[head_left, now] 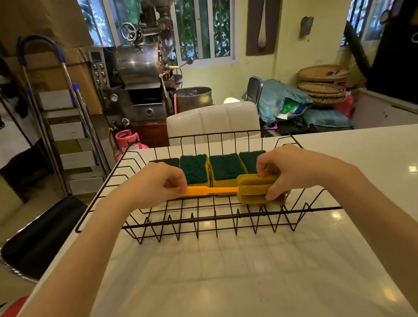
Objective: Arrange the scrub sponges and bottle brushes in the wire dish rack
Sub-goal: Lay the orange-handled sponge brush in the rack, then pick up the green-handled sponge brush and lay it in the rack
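A black wire dish rack [208,219] stands on the white counter [215,285]. Several yellow scrub sponges with green pads [195,171] stand in a row along its far side. A bottle brush [221,190] with an orange handle and a yellow sponge head lies crosswise inside the rack, in front of the sponges. My left hand [154,184] pinches the end of the handle. My right hand [288,168] grips the sponge head. Whether a second brush lies under the head, I cannot tell.
A white chair back [212,122] stands beyond the counter's far edge. A black stool seat [39,241] sits low at the left, beside a folded stepladder [73,135]. A pink gas cylinder [127,140] and a metal roasting machine [140,70] stand behind.
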`<state>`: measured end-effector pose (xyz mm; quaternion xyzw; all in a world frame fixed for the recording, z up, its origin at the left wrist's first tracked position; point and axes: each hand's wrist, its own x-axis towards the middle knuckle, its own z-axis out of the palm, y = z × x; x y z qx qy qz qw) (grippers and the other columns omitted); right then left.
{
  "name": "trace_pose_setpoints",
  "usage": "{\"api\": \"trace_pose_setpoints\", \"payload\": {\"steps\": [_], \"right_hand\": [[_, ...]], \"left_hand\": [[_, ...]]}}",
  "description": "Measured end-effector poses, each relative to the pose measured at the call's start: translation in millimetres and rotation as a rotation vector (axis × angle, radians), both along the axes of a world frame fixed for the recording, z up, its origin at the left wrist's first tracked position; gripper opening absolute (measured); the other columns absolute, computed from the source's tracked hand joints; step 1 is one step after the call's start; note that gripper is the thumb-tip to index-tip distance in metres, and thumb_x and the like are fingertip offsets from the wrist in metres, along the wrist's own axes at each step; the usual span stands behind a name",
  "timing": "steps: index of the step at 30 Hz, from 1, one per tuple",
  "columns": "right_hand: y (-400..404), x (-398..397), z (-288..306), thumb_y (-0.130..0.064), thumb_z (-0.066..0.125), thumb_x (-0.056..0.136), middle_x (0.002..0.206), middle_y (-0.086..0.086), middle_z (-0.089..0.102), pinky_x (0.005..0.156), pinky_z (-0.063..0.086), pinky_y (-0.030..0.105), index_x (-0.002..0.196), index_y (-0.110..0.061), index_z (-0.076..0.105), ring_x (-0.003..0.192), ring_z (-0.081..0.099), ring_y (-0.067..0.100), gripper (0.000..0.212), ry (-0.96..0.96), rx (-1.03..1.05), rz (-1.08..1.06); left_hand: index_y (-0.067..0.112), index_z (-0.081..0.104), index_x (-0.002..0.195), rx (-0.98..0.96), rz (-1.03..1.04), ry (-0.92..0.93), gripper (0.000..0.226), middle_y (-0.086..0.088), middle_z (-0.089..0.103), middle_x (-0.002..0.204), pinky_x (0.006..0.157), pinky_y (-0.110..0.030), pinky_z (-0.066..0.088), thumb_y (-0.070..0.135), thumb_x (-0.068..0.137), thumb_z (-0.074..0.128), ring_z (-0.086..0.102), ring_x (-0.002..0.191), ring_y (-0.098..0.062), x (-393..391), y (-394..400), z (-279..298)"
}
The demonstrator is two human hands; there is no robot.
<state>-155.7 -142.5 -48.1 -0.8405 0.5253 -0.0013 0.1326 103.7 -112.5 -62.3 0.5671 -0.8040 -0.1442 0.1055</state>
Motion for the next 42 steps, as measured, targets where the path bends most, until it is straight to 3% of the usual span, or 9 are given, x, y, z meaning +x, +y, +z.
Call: {"api": "trace_pose_setpoints", "payload": {"steps": [7, 12, 17, 19, 22, 26, 31, 35, 42], "right_hand": [[-0.2, 4.5, -3.9, -0.027, 0.078, 0.067, 0.095, -0.002, 0.052, 0.067, 0.041, 0.026, 0.101, -0.022, 0.057, 0.088, 0.052, 0.018, 0.040, 0.157, -0.008, -0.074], [0.7, 8.0, -7.8, -0.031, 0.076, 0.069, 0.098, 0.003, 0.054, 0.070, 0.042, 0.027, 0.111, -0.014, 0.057, 0.087, 0.051, 0.019, 0.050, 0.207, 0.028, -0.098], [6.6, 12.3, -3.4, -0.048, 0.064, 0.075, 0.073, 0.000, 0.054, 0.061, 0.042, 0.026, 0.100, -0.011, 0.061, 0.078, 0.054, 0.020, 0.045, 0.207, -0.040, -0.128], [13.0, 12.6, 4.4, -0.048, 0.059, 0.079, 0.081, 0.002, 0.058, 0.064, 0.044, 0.026, 0.106, -0.011, 0.060, 0.082, 0.055, 0.020, 0.046, 0.221, -0.107, -0.112], [29.2, 12.4, 21.5, -0.045, 0.056, 0.083, 0.114, 0.007, 0.061, 0.083, 0.050, 0.032, 0.120, -0.016, 0.054, 0.101, 0.057, 0.023, 0.047, 0.117, -0.173, -0.046], [55.4, 16.7, 42.1, -0.043, 0.060, 0.081, 0.114, -0.001, 0.061, 0.082, 0.050, 0.027, 0.119, -0.022, 0.054, 0.101, 0.058, 0.015, 0.044, -0.172, -0.177, 0.111], [93.4, 30.0, 40.2, -0.039, 0.064, 0.077, 0.117, -0.012, 0.056, 0.087, 0.049, 0.021, 0.122, -0.036, 0.044, 0.105, 0.056, 0.003, 0.050, -0.461, -0.067, 0.301], [121.2, 30.0, 15.7, -0.047, 0.066, 0.070, 0.130, -0.014, 0.049, 0.096, 0.047, 0.029, 0.130, -0.043, 0.031, 0.114, 0.051, 0.000, 0.069, -0.477, 0.087, 0.374], [165.2, 19.9, -28.7, -0.049, 0.072, 0.066, 0.128, -0.017, 0.046, 0.094, 0.049, 0.029, 0.132, -0.042, 0.029, 0.110, 0.050, 0.000, 0.079, -0.351, 0.292, 0.383]], "left_hand": [[0.022, 0.062, 0.111, 0.284, -0.038, -0.126, 0.035, 0.006, 0.062, 0.109, 0.088, -0.024, 0.040, 0.042, 0.085, 0.049, 0.054, 0.098, -0.009, -12.2, 3.2, -7.0], [0.022, 0.059, 0.117, 0.334, -0.042, -0.153, 0.038, 0.003, 0.058, 0.123, 0.090, -0.023, 0.034, 0.040, 0.087, 0.046, 0.049, 0.107, -0.011, -16.4, 5.1, -7.4], [0.025, 0.051, 0.124, 0.359, -0.045, -0.184, 0.041, 0.003, 0.051, 0.129, 0.091, -0.024, 0.030, 0.041, 0.088, 0.045, 0.043, 0.110, -0.011, -15.8, 6.7, -6.0], [0.026, 0.047, 0.127, 0.366, -0.052, -0.189, 0.041, 0.003, 0.049, 0.125, 0.090, -0.025, 0.030, 0.041, 0.088, 0.044, 0.042, 0.111, -0.012, -16.2, 8.4, -4.0], [0.029, 0.048, 0.124, 0.337, -0.055, -0.120, 0.037, 0.009, 0.051, 0.115, 0.088, -0.024, 0.034, 0.040, 0.089, 0.041, 0.045, 0.110, -0.012, -14.4, 12.5, 3.4], [0.033, 0.047, 0.124, 0.223, -0.067, -0.001, 0.038, 0.013, 0.051, 0.123, 0.099, -0.028, 0.036, 0.041, 0.087, 0.045, 0.047, 0.110, -0.004, -11.3, 31.6, 21.8], [0.033, 0.044, 0.128, 0.073, -0.101, 0.289, 0.051, 0.016, 0.053, 0.126, 0.095, -0.023, 0.044, 0.049, 0.080, 0.052, 0.051, 0.112, 0.000, -18.9, 85.0, 39.5], [0.048, 0.040, 0.124, 0.007, -0.117, 0.299, 0.060, 0.029, 0.049, 0.125, 0.092, -0.017, 0.042, 0.062, 0.067, 0.051, 0.045, 0.114, 0.011, -16.9, 129.9, 29.2], [0.064, 0.020, 0.122, 0.205, -0.114, 0.273, 0.087, 0.042, 0.026, 0.135, 0.107, -0.021, 0.029, 0.077, 0.046, 0.059, 0.027, 0.127, 0.013, -1.7, 184.3, -15.0]]}}
